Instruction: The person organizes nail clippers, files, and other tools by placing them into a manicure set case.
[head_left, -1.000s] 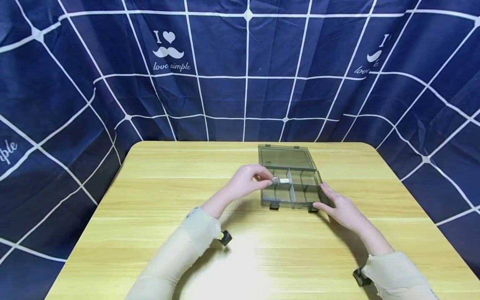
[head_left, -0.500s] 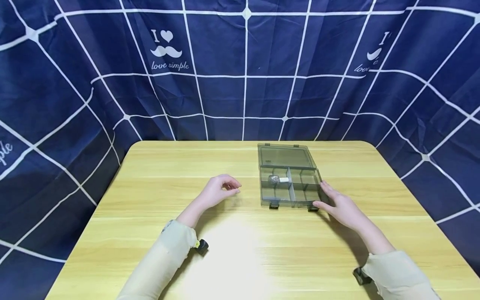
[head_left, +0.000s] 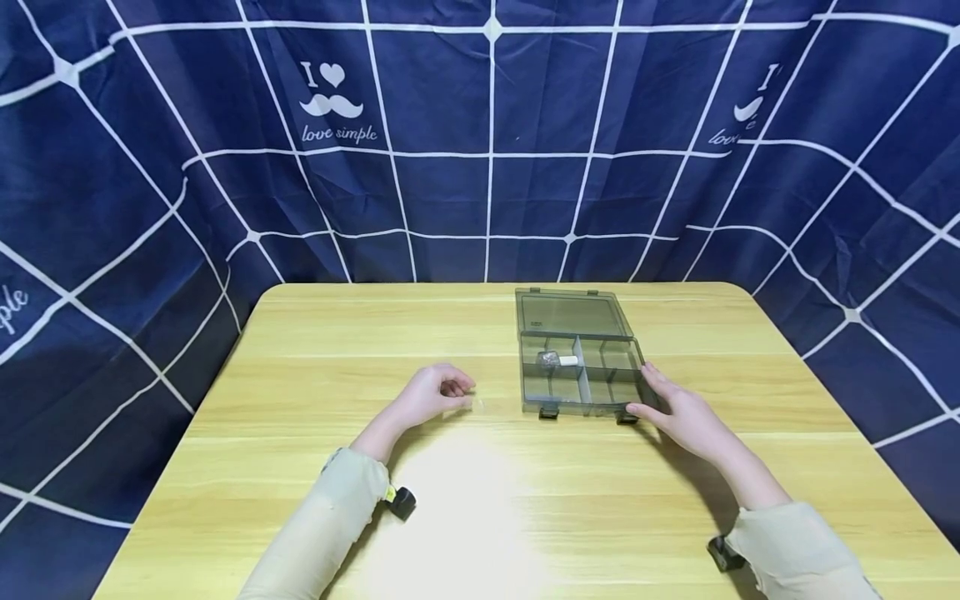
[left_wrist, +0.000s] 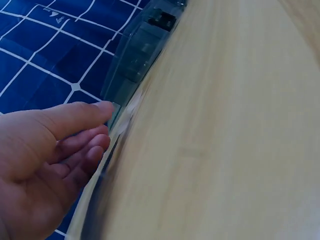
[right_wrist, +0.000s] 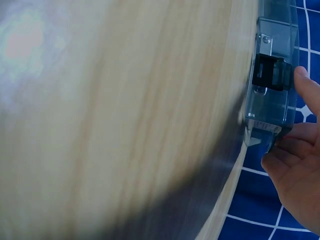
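An open smoky translucent compartment box (head_left: pixel 585 375) lies on the table, its lid (head_left: pixel 573 312) folded back. A small nail polish bottle (head_left: pixel 551 359), with a dark speckled body and white cap, lies in its left part. My right hand (head_left: pixel 678 417) holds the box's near right corner, thumb by the front latch (right_wrist: pixel 270 72), fingers curled at the side. Left of the box, my left hand (head_left: pixel 431 396) is low over the table with thumb and forefinger apart. By its fingertips is a small, faint clear piece (head_left: pixel 478 403); in the left wrist view a pale strip (left_wrist: pixel 131 107) shows there.
The wooden table (head_left: pixel 337 333) carries a bright glare patch in front. A blue curtain (head_left: pixel 450 192) with white grid lines surrounds the back and sides. Black wrist cameras (head_left: pixel 402 503) hang under both sleeves.
My left hand has let go of the nail polish bottle inside the box, drawn back to the left, then lowered slightly toward the tabletop. My right hand and the box have stayed put.
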